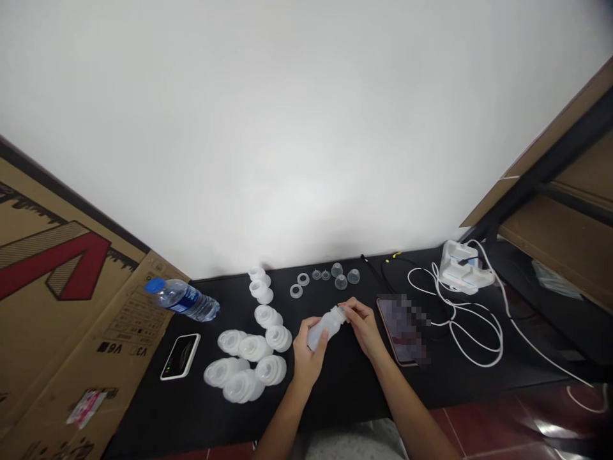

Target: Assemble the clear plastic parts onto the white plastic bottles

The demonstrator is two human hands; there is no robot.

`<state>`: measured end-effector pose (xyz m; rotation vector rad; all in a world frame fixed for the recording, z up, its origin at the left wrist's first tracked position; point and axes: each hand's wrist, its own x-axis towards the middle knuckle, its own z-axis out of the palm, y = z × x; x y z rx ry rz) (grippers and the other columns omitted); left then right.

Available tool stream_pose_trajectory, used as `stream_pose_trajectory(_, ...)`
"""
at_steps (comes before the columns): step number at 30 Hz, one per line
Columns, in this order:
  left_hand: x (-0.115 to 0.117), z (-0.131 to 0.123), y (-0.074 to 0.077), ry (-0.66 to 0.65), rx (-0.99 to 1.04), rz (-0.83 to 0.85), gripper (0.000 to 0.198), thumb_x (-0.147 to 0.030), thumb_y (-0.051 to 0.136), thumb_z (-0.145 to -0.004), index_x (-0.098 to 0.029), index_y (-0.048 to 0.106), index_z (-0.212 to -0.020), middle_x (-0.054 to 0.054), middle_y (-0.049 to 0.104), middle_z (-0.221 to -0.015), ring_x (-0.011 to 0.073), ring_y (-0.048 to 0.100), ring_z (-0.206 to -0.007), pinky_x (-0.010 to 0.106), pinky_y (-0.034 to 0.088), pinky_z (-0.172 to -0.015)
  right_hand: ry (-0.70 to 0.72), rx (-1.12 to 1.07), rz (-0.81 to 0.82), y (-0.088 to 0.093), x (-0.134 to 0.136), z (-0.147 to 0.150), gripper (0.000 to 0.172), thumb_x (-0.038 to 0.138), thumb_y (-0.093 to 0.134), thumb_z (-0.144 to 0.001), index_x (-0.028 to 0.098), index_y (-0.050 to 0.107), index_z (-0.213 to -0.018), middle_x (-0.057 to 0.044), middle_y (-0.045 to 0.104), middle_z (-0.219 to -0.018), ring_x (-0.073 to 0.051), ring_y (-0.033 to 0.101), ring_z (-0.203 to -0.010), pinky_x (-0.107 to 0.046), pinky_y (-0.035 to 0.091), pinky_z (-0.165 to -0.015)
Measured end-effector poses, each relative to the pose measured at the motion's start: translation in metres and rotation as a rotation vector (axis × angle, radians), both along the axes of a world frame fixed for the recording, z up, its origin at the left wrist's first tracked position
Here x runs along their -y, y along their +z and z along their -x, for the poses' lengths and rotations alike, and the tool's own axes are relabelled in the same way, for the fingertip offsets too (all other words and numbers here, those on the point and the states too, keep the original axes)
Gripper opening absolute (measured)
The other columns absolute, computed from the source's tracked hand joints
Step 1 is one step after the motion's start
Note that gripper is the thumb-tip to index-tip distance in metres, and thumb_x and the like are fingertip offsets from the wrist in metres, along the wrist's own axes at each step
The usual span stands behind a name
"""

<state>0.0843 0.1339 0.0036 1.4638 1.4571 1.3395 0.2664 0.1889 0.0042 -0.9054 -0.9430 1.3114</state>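
Note:
A small translucent white bottle lies tilted in my left hand, whose fingers and thumb are wrapped round its body. Its mouth points up and right, toward my right hand. The fingers of my right hand are pinched together at that mouth, touching something small and clear that I cannot make out. Beyond my hands sit two translucent rings, two small clear teat-like pieces and three clear domed caps. Left of my left hand stand several more open white bottles in a loose group.
A water bottle with a blue cap lies at the left, near a white-framed device. Right of my hands are a phone, looped white cables and a white power strip. Cardboard borders the black table's left side.

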Motion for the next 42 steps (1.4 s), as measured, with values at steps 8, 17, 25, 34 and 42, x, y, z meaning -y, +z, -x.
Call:
stream_pose_trajectory(8,0.000,0.000,0.001,-0.006,-0.002,-0.012,0.034,-0.051,0.067,-0.102,-0.020,0.072,-0.118,0.010,0.077,-0.110,0.0279,0.076,-0.102,0.038,0.060,-0.091,0.004,0.045,0.003,-0.001,0.000,0.000,0.029,0.053,0.084,-0.091,0.025,0.081,-0.089,-0.002,0.062,-0.086,-0.019,0.050,-0.074,-0.032,0.042,-0.070)
stream_pose_trajectory(17,0.000,0.001,0.002,-0.026,-0.014,-0.019,0.033,-0.049,0.067,-0.102,-0.020,0.071,-0.117,0.010,0.077,-0.108,0.0266,0.075,-0.099,0.037,0.060,-0.088,-0.028,0.033,-0.021,0.000,0.000,0.000,0.035,0.051,0.085,-0.090,0.021,0.075,-0.076,0.000,0.057,-0.079,-0.017,0.047,-0.072,-0.029,0.040,-0.068)
stream_pose_trajectory(25,0.001,-0.001,0.002,-0.008,-0.044,-0.040,0.033,-0.047,0.070,-0.099,-0.020,0.071,-0.119,0.011,0.079,-0.109,0.0271,0.077,-0.097,0.038,0.062,-0.085,0.010,-0.018,-0.005,0.000,0.000,0.000,0.032,0.047,0.089,-0.088,0.022,0.074,-0.074,0.001,0.058,-0.079,-0.018,0.052,-0.076,-0.030,0.043,-0.072)
stream_pose_trajectory(34,0.001,0.001,-0.003,0.005,-0.027,-0.033,0.034,-0.048,0.068,-0.101,-0.020,0.071,-0.122,0.011,0.079,-0.114,0.0284,0.077,-0.104,0.039,0.062,-0.090,0.146,0.050,-0.022,-0.002,0.001,-0.001,0.048,0.059,0.091,-0.084,0.026,0.084,-0.119,-0.005,0.068,-0.099,-0.023,0.058,-0.088,-0.032,0.048,-0.079)
stream_pose_trajectory(42,-0.001,-0.001,-0.009,0.006,-0.041,-0.109,0.033,-0.042,0.075,-0.098,-0.020,0.071,-0.122,0.011,0.078,-0.115,0.0287,0.077,-0.106,0.041,0.062,-0.093,0.145,0.186,-0.063,0.000,0.002,-0.001,0.047,0.064,0.086,-0.088,0.025,0.085,-0.114,-0.005,0.066,-0.094,-0.023,0.058,-0.085,-0.033,0.049,-0.077)
